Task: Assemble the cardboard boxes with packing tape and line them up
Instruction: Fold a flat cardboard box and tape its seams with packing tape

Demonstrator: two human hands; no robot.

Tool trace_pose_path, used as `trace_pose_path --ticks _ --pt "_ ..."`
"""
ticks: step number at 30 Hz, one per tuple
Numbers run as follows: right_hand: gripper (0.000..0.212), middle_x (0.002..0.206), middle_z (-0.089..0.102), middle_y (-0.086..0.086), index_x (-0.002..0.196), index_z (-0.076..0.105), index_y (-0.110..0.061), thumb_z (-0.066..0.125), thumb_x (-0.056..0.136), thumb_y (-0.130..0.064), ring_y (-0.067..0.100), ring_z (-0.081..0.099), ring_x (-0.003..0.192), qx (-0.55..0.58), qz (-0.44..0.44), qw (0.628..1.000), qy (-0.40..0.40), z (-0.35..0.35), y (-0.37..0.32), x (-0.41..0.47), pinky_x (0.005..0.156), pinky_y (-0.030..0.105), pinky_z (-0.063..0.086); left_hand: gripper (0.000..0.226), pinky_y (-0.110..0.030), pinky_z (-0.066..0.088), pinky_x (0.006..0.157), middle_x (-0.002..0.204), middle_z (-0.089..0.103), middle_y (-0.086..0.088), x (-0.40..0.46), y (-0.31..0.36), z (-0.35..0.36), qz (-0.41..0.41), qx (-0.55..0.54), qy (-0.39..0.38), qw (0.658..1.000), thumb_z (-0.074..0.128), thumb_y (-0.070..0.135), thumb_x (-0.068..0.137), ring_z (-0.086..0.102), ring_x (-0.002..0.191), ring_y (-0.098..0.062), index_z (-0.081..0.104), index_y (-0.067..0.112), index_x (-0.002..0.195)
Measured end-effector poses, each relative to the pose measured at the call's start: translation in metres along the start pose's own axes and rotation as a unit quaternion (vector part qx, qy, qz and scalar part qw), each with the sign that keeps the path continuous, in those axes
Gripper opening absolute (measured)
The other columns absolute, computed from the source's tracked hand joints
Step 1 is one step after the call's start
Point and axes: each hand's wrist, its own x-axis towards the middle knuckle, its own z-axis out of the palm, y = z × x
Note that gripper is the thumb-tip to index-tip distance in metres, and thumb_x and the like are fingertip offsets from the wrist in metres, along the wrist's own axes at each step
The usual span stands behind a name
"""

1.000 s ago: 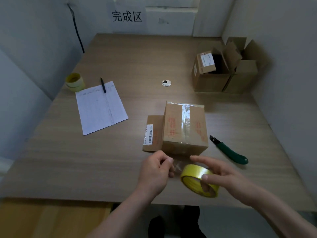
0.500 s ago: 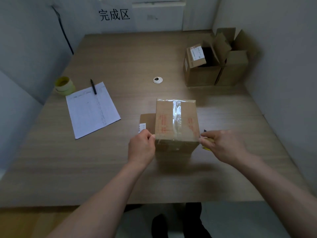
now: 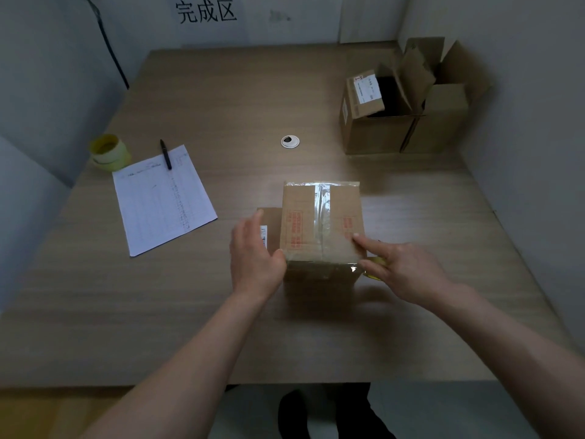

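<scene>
Here, nearest the body, the left hand (image 3: 254,253) is lying flat against the left side of the cardboard box (image 3: 321,221), fingers straight and released, thumb touching the near left corner; it looks to be bracing the box so it does not slide. The right hand (image 3: 400,269) is at the near right corner, forefinger stretched out straight and pressing on the box top. Its lower fingers are resting against a yellow tape roll (image 3: 375,267) that is peeking out just beside the box, but whether they are curling round it I cannot tell. A clear tape strip (image 3: 323,264) is running along the near top edge of the box, and the pressing finger is probably smoothing its end down so it sticks.

The box itself is sitting on the table (image 3: 221,327), near the middle, its top seam already covered by a lengthwise band of clear tape. A loose cardboard piece with a barcode label (image 3: 268,228) is lying flat on the table just to the left of the box.

Further out on the left, a sheet of paper (image 3: 163,198) is lying with a pen (image 3: 165,154) at its far edge and a second yellow tape roll (image 3: 109,152) just beyond. At the far right, two open boxes (image 3: 408,122) are standing side by side against the wall, flaps up, likely waiting to be closed or already lined up. A sign with characters (image 3: 205,11) is hanging on the back wall.
</scene>
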Motion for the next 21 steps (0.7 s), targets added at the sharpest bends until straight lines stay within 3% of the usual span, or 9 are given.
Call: trace_pose_path --ticks 2,3,5,8,13,17,21 --pt "0.054 0.111 0.072 -0.005 0.147 0.031 -0.051 0.042 0.095 -0.061 0.020 0.065 0.096 -0.016 -0.049 0.999 0.008 0.003 0.006 0.005 0.072 0.033 0.048 0.065 -0.043 0.028 0.113 0.152 0.034 -0.013 0.008 -0.004 0.006 0.228 0.078 -0.043 0.970 0.062 0.038 0.080 0.029 0.140 -0.035 0.042 0.027 0.142" --pt "0.054 0.107 0.073 -0.004 0.146 0.034 -0.049 0.044 0.094 -0.060 0.020 0.066 0.092 -0.020 -0.071 0.997 0.020 0.005 0.010 0.007 0.069 0.032 0.046 0.065 -0.051 0.028 0.113 0.156 0.030 -0.014 0.013 -0.007 0.013 0.295 0.109 -0.090 0.945 0.057 0.049 0.082 0.025 0.143 -0.040 0.040 0.031 0.142" --pt "0.056 0.095 0.074 -0.002 0.144 0.042 -0.044 0.042 0.092 -0.064 0.022 0.068 0.078 -0.023 -0.112 0.992 0.057 0.009 0.017 0.009 0.061 0.031 0.045 0.063 -0.063 0.035 0.107 0.156 0.031 -0.014 0.020 -0.014 0.028 0.352 0.141 -0.162 0.911 0.049 0.062 0.085 0.023 0.143 -0.046 0.038 0.036 0.140" --pt "0.058 0.075 0.071 -0.001 0.132 0.061 -0.030 0.044 0.087 -0.063 0.021 0.064 0.054 -0.028 -0.189 0.970 0.154 0.015 0.024 0.011 0.046 0.026 0.042 0.053 -0.062 0.041 0.103 0.147 0.045 -0.020 0.028 -0.024 0.044 0.417 0.156 -0.129 0.886 0.043 0.061 0.093 0.033 0.136 -0.052 0.045 0.029 0.136" --pt "0.054 0.072 0.071 -0.003 0.122 0.069 -0.023 0.057 0.081 -0.057 0.019 0.062 0.050 -0.010 -0.243 0.953 0.181 0.017 0.028 0.016 0.040 0.026 0.044 0.055 -0.054 0.039 0.109 0.145 0.049 -0.013 0.029 -0.031 0.046 0.403 0.102 -0.113 0.902 0.053 0.059 0.090 0.034 0.139 -0.042 0.055 0.025 0.132" --pt "0.060 0.065 0.069 -0.004 0.109 0.074 -0.022 0.090 0.059 -0.049 0.016 0.060 0.044 -0.027 -0.256 0.952 0.167 0.005 0.026 0.024 0.044 0.018 0.039 0.060 -0.051 0.040 0.108 0.144 0.051 -0.004 0.026 -0.021 0.041 0.333 0.075 -0.126 0.932 0.055 0.066 0.084 0.035 0.140 -0.033 0.066 0.023 0.125" --pt "0.058 0.070 0.071 -0.005 0.111 0.071 -0.029 0.083 0.061 -0.057 0.019 0.063 0.049 -0.030 -0.285 0.949 0.134 -0.001 0.032 0.037 0.042 0.025 0.048 0.060 -0.049 0.042 0.104 0.137 0.057 -0.006 0.015 -0.016 0.041 0.315 0.092 -0.086 0.941 0.058 0.067 0.082 0.043 0.132 -0.034 0.071 0.022 0.119"
